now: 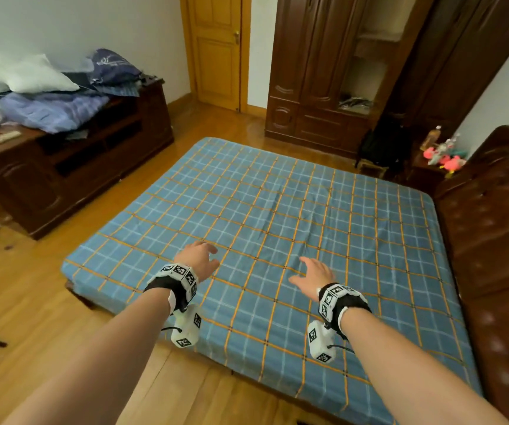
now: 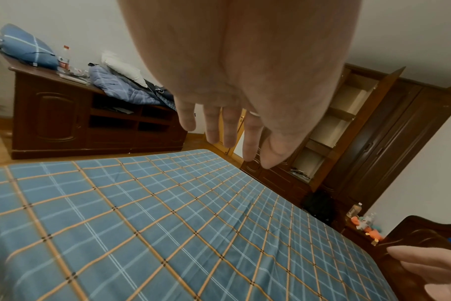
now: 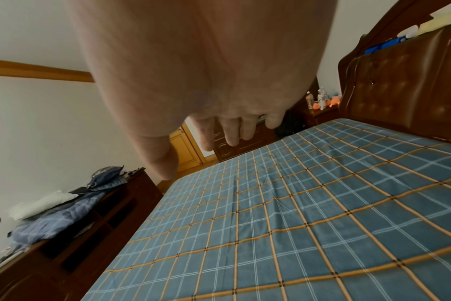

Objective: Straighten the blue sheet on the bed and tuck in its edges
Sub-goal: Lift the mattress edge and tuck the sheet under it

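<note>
Head view: the blue sheet, checked in orange and white, covers the bed, with creases near its middle. The left hand and right hand hover over its near part, fingers loosely spread, holding nothing; wristbands carry square black-and-white markers. Left wrist view: straight fingers hang above the sheet; a cabinet bears folded bedding and a red-labelled bottle, its print too small to read. Right wrist view: relaxed fingers hang apart over the sheet; a padded headboard stands beyond.
</note>
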Tool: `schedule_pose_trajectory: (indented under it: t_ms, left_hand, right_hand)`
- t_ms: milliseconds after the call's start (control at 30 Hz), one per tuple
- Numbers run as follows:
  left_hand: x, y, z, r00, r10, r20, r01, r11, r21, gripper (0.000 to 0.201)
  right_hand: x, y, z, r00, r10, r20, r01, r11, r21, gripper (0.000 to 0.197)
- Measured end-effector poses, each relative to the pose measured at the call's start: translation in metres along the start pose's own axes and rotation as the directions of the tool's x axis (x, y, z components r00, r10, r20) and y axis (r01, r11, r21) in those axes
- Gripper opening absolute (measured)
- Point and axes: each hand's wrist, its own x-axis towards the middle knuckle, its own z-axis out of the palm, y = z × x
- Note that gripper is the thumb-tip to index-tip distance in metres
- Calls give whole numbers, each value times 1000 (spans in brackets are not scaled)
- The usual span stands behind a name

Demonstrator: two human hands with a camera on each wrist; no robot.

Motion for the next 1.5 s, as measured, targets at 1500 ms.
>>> schedule_pose_trajectory:
  t_ms: [1500]
  left_hand:
    - [671, 72, 480, 685, 639, 350, -728, 623, 287, 79]
  right_hand:
    - [585, 218, 356, 863, 491, -115, -498, 867, -32, 75]
